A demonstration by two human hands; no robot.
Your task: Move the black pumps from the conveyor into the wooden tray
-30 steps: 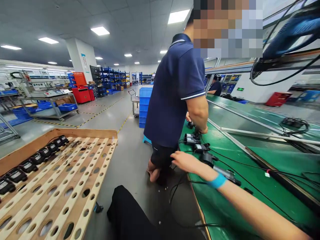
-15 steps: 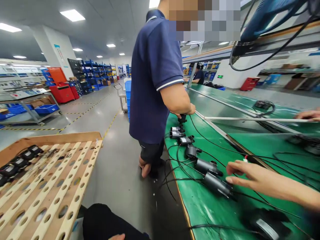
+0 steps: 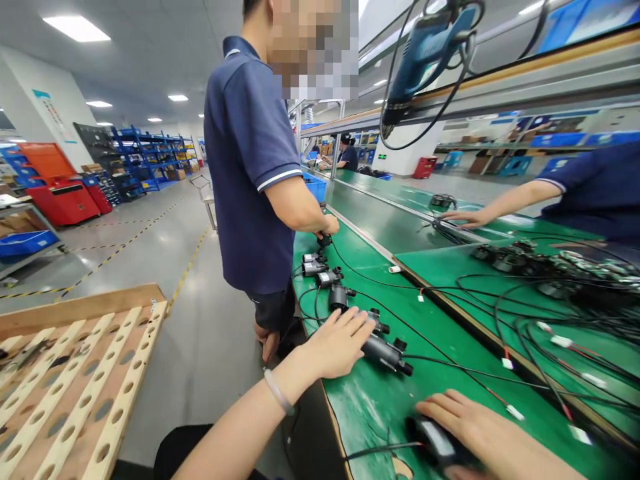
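Observation:
My left hand (image 3: 343, 341), with a light bangle on its wrist, lies over the near end of a row of dark cylindrical pump-like units. Its fingers are stretched out, resting on or just above a unit (image 3: 386, 353) with a knobbed end. Closer to me, my right hand (image 3: 465, 427) curls over a black cylindrical unit (image 3: 434, 437) with a pale label, its thumb side partly out of sight. A black cable (image 3: 383, 449) runs from that unit to the left. More units (image 3: 340, 297) stand farther along the green bench (image 3: 370, 407).
A co-worker in a navy shirt (image 3: 250, 173) stands at the bench's left edge, handling a unit. Another person's hand (image 3: 470, 219) reaches in from the right, by cables. A blue power drill (image 3: 425, 53) hangs overhead. A slatted wooden pallet (image 3: 120, 380) is at left.
My left hand has come up from the lower edge onto the row of units. My right hand has moved down to the labelled black unit. The view has turned right.

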